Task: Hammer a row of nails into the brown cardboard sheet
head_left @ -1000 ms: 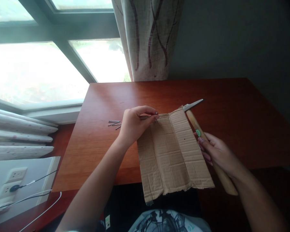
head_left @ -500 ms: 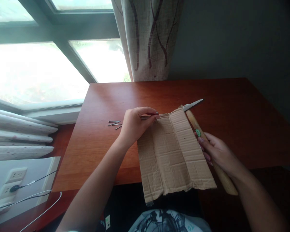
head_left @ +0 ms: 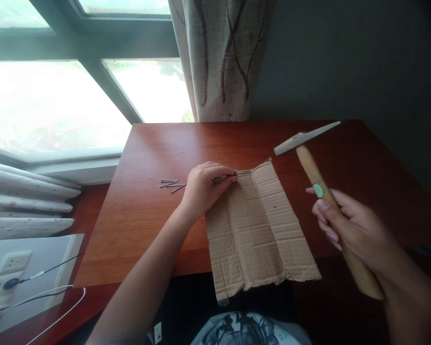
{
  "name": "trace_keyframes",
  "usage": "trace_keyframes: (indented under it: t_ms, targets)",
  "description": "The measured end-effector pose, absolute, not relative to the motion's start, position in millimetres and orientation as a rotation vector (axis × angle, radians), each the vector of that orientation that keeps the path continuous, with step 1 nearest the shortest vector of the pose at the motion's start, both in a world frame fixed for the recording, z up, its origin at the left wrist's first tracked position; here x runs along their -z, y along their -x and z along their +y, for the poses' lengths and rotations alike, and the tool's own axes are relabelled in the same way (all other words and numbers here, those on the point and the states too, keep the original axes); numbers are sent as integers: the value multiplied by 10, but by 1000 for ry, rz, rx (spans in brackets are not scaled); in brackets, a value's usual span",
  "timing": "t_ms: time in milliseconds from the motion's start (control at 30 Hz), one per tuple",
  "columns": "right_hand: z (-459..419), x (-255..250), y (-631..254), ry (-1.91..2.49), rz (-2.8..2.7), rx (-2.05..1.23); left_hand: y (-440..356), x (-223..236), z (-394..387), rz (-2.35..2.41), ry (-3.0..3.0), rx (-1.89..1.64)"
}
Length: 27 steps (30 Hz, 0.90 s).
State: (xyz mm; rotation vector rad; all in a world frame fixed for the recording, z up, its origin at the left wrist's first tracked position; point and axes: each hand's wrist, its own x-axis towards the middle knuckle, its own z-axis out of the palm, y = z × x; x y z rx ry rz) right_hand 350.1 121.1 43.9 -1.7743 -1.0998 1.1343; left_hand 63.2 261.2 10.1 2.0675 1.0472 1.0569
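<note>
My right hand (head_left: pixel 348 220) grips a hammer by its wooden handle (head_left: pixel 312 167), raised right of the cardboard. The long, pale metal head (head_left: pixel 307 138) points away from me, and a green round sticker marks the handle. My left hand (head_left: pixel 210 187) is pinched at the far edge of a creased brown cardboard piece (head_left: pixel 258 225). A small dark tip, looking like a nail head, shows between its thumb and forefinger; the rest is mostly hidden by the fingers. Several loose steel nails (head_left: pixel 170 182) lie on the table just left of that hand.
The reddish wooden table (head_left: pixel 147 230) carries the cardboard, whose near end hangs past the front edge. A window (head_left: pixel 57 110) and a patterned curtain (head_left: pixel 222 62) stand behind. Wall sockets (head_left: pixel 12 278) with plugged cables are at lower left.
My right hand has moved right with the hammer, swinging its head up and away from the cardboard's corner. The left hand and cardboard have hardly moved.
</note>
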Motion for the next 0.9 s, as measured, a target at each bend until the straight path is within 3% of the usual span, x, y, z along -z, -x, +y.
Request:
trace_keyframes:
  t_ms: [300,900]
  targets:
    - [1071,-1005,-3231,1791,-1469,-1261,-630,-49,2628,1036,-2122,-1089]
    - [1326,-1183,-3075,1847,-1832,-1128,-636,-52,2624,1104,-2109,-983]
